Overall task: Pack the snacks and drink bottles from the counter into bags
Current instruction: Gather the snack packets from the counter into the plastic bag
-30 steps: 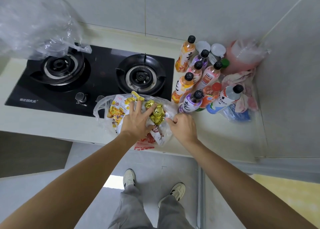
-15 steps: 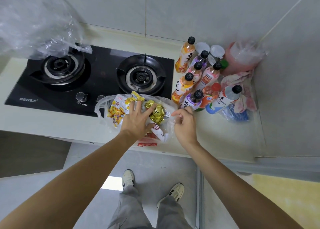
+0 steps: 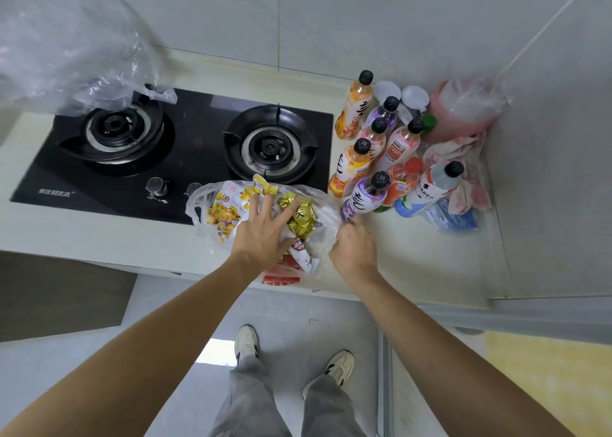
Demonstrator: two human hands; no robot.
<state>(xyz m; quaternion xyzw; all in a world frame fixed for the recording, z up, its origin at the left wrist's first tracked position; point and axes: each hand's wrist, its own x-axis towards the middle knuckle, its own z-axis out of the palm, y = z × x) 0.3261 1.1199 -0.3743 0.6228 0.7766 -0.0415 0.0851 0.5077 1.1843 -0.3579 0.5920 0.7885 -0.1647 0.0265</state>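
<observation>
Overhead, pale desk runs along a tiled wall, black two-burner gas hob set into it. Big crumpled clear plastic sheet hangs over the hob's far left corner.

Clear plastic bag lies on the desk's front edge, just in front of the right burner, partly overlapping the hob's front rim. Inside it: yellow snack packet on the left, gold foil snack in the middle, white-and-red packet toward the near edge.

Cluster of drink bottles stands upright just right of the hob: orange, pink and purple ones with black caps, plus a tilted white bottle. Nearest purple bottle is touching or just beside the bag's right side. Pink tub wrapped in plastic sits in the back corner, crumpled cloth near it.

Left hand lies flat on the bag, fingers spread, pressing the snacks down. Right hand has fingers curled, pinching the bag's right edge just below the purple bottle's base.
</observation>
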